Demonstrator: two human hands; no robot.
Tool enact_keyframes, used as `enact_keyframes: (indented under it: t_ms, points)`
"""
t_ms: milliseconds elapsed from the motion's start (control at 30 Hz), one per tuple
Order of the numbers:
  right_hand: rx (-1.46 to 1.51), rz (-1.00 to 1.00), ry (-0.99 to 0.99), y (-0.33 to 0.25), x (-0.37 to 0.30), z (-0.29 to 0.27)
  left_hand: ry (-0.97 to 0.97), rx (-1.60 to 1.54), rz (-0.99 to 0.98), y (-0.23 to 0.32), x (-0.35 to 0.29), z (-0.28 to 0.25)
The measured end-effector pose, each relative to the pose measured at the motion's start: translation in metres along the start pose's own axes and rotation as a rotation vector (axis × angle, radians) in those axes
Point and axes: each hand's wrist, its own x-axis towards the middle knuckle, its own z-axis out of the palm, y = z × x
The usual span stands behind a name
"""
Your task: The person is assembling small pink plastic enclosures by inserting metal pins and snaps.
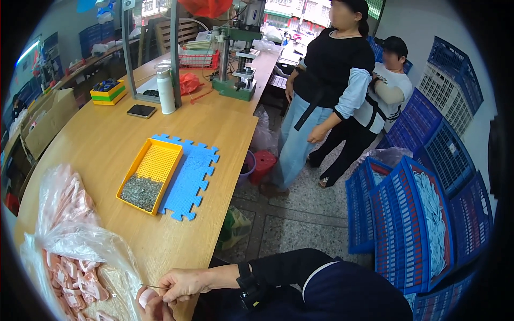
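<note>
At the table's near edge, my left hand (pixel 156 310) is closed around a small pale pink plastic piece (pixel 146 297). My right hand (pixel 182 283) meets it from the right, its fingers pinching a thin, dark rod-like tool (pixel 152 287) over the piece. Exactly where the tool touches is too small to make out. Beside my left hand lies a clear plastic bag (pixel 107 241), spread open, with many similar pink plastic parts (pixel 80 281) in it. Farther off, a yellow tray (pixel 160 160) holds a heap of small greyish metal-looking parts (pixel 141 192).
Under the tray lies a blue foam mat (pixel 187 179). A white bottle (pixel 165 92), a phone (pixel 142 111) and a green press (pixel 235 80) stand farther back. Two people (pixel 334 69) stand beyond the table's right edge. Blue crates (pixel 399 224) with pale blue parts are at right.
</note>
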Motion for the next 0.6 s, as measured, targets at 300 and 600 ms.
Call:
enact_keyframes:
  t_ms: [300, 600]
  points:
    - [0.024, -0.083, -0.035, 0.005, 0.005, 0.001, 0.049, -0.247, -0.167, 0.009, 0.003, -0.002]
    - [-0.264, -0.368, -0.014, 0.01, 0.017, 0.021, 0.227, -0.531, -0.265, 0.022, -0.005, -0.001]
